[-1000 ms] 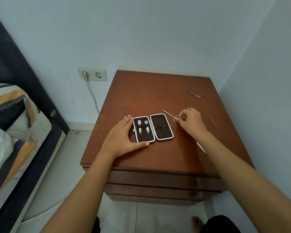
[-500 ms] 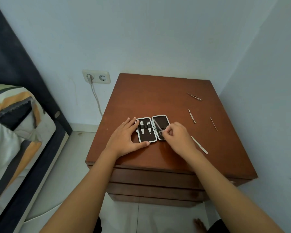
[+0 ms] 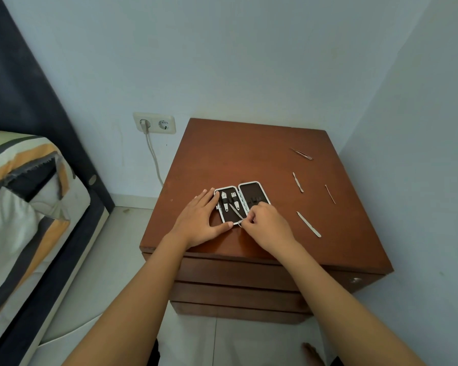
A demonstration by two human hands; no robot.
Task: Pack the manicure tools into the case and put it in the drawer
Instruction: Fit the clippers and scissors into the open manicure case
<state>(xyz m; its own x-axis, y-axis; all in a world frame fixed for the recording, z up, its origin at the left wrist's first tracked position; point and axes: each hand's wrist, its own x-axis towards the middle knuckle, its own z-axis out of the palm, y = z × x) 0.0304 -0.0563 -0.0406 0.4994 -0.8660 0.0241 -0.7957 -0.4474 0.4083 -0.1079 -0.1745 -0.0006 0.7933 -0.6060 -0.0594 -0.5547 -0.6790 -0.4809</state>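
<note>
1. Head view: brown wooden table [image 3: 249,159] with drawer fronts [image 3: 236,276] below, set in a room corner.
2. Open manicure case [image 3: 242,202] lying flat near table front edge, white rim, dark lining; two clippers [image 3: 230,203] strapped in left half.
3. Left hand [image 3: 198,220] palm down on table, fingers spread and flat against case's left edge, thumb along its near corner; grip open, holding nothing, only pressing.
4. Right hand [image 3: 267,225] at case's near edge, grip closed on ring handles of small scissors [image 3: 236,213]; blades pointing up-left, lying across left half of case.
5. Loose on table, right of case, apart from each other: tweezers [image 3: 302,154] farthest back, cuticle pusher [image 3: 297,182], thin stick tool [image 3: 330,194] near right edge, nail file [image 3: 308,224] nearest front.
6. Right half of case with empty loops, partly hidden by right hand.
7. Left of table: wall socket [image 3: 154,123] with cable plugged in, bed [image 3: 24,207] with striped bedding.
</note>
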